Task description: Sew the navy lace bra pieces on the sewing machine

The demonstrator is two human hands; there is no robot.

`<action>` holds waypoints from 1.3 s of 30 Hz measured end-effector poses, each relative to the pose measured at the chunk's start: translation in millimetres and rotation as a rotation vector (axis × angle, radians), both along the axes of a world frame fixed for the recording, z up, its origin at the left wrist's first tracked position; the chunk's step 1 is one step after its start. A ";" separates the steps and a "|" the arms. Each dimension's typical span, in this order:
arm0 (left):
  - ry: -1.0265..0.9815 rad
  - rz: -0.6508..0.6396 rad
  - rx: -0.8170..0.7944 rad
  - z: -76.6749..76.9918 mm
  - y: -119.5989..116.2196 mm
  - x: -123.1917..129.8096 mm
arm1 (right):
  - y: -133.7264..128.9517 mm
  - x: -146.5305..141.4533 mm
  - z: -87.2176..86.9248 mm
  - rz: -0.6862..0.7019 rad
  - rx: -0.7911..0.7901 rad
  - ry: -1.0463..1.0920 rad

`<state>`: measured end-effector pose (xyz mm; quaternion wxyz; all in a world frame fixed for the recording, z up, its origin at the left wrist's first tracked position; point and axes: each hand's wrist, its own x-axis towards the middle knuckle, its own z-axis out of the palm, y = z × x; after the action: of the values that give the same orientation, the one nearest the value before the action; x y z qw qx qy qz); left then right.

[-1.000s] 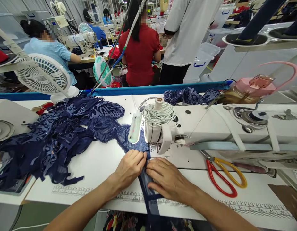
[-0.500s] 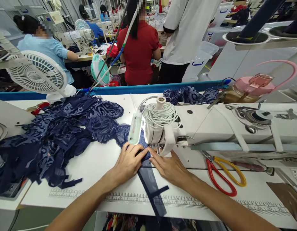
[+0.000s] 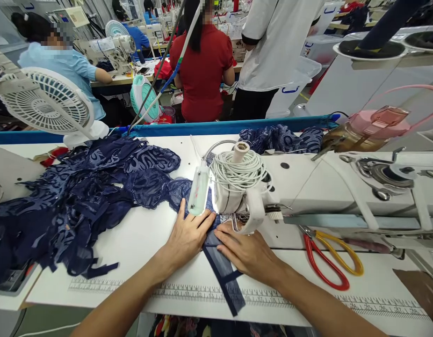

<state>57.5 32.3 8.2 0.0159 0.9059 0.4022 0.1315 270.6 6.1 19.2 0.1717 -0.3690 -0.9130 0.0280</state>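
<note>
A navy sheer fabric piece (image 3: 221, 267) with darker edge bands lies under the sewing machine head (image 3: 232, 199), its narrow end pointing toward the table's front edge. My left hand (image 3: 190, 234) rests flat on this cloth left of the presser foot, fingers spread, one pointing up beside the small lamp (image 3: 198, 189). On the other side, my right hand (image 3: 249, 252) lies with fingers stretched out over the cloth, just in front of the presser foot. The needle area is mostly hidden by the white guard. Patterned navy pieces (image 3: 146, 185) join the cloth's far left side in a heap.
Red and yellow handled scissors (image 3: 328, 262) lie right of my right hand. A printed ruler (image 3: 188, 292) runs along the table front. A white fan (image 3: 50, 100) stands at left, a pink-lidded bottle (image 3: 374, 121) at back right. Several people work beyond the blue-edged table.
The fabric's narrow end has slid a little away from me, toward the machine. My right hand has shifted slightly nearer me, and a left finger has spread upward. The view has shifted slightly.
</note>
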 end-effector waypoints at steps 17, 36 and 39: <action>-0.093 0.045 -0.116 2.1 12.5 -12.1 | 0.7 0.7 -1.2 0.027 -0.026 0.005; -0.435 1.017 -0.188 27.8 -36.4 -53.0 | 4.4 -1.9 -7.2 0.178 0.032 0.213; -0.417 1.055 -0.190 22.7 -23.0 -47.0 | 4.3 -1.2 -7.9 0.185 0.027 0.222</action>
<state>10.5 9.3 30.8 0.1082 0.5321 0.7983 0.2606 269.4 10.4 11.3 0.2733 -0.2757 -0.9187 0.0720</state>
